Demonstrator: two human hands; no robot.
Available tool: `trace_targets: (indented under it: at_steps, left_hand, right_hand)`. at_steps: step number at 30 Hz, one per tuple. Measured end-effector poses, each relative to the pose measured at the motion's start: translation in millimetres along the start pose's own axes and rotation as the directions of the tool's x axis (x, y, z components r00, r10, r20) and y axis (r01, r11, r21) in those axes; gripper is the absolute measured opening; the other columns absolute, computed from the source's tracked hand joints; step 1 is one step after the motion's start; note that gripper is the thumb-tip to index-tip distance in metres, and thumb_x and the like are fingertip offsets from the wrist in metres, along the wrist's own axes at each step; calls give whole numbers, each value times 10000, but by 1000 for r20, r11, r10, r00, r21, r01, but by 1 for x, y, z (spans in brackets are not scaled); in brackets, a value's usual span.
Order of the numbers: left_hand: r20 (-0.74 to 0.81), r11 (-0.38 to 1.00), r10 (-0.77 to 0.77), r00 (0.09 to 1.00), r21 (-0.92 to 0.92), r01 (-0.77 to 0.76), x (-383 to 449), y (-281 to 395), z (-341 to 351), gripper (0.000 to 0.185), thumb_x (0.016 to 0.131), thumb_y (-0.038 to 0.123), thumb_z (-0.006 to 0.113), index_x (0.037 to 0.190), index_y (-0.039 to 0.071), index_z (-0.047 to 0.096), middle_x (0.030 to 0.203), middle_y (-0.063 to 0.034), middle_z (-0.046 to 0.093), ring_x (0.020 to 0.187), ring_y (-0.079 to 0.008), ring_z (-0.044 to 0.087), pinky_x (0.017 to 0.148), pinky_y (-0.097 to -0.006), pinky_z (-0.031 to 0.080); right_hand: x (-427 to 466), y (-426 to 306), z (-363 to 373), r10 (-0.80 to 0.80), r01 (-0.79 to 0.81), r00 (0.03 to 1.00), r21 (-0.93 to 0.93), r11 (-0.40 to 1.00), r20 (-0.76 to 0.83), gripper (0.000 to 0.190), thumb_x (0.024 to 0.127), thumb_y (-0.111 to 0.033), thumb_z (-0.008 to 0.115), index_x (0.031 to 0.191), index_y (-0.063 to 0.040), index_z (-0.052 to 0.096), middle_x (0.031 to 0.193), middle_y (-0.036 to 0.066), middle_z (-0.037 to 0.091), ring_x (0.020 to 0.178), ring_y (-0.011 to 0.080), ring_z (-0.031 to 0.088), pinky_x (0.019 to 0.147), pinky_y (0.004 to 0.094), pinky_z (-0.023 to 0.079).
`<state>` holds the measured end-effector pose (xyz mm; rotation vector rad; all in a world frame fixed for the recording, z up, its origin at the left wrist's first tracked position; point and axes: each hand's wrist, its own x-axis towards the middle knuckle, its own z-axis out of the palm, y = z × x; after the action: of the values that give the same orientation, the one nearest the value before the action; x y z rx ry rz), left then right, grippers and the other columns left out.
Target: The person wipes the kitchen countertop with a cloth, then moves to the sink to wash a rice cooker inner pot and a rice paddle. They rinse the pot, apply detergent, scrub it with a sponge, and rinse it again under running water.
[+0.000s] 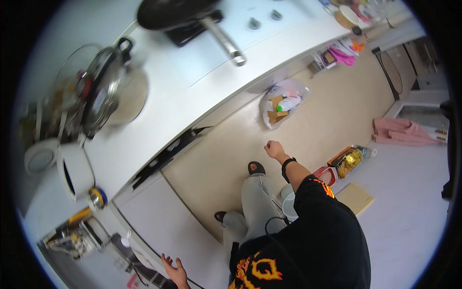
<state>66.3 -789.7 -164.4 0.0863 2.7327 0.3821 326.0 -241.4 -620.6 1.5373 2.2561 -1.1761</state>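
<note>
My left hand (175,269) is low in the view with its fingers apart and nothing in it, close to a white ladle or spoon (125,239) and other utensils. My right hand (275,150), with a black band on the wrist, hangs over the floor with fingers curled; no object shows in it. Beyond it, a plastic bag (269,117) on the floor holds cardboard and a white bottle with a green cap (287,104). A dark frying pan (169,14) rests on the hob, its metal handle (223,39) reaching towards the counter's front edge.
On the white counter (162,108) a glass lid (103,90) stands upright beside a pale round object. A narrow opening with black items (169,155) lies below the edge. At right are a pink cloth (400,130), a red container (326,176) and a yellowish board (354,198).
</note>
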Motion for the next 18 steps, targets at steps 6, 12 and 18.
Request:
trace_targets:
  at_steps: [6,12,18]
  left_hand:
    - [-217,992,-119,969,-64,108,-59,-98,-60,658,917,105,698,1516,3,446,1391,-273,589,1259,-362,607,1069,-432,458]
    - [-628,958,-287,723,-174,229,-131,-263,-103,522,916,185,717,1376,-7,565,1402,-228,578,1314,-413,531,1129,-469,407]
    - [-633,684,-717,292,-560,466,-201,-421,-88,639,902,249,757,1411,-39,498,1497,-289,434,1398,-451,407,1170,-507,334]
  right_hand:
    - [-110,-115,3,-134,139,982,-24,990,132,307,900,-297,651,965,-16,755,928,224,749,921,412,717,860,484,576]
    - [-190,-305,50,-553,567,807,-10,824,207,248,945,-208,620,989,7,736,855,186,760,776,284,756,739,391,596]
    - [-342,-518,132,-756,716,568,257,648,324,245,1023,-181,613,1022,52,690,808,105,729,753,154,703,722,295,555]
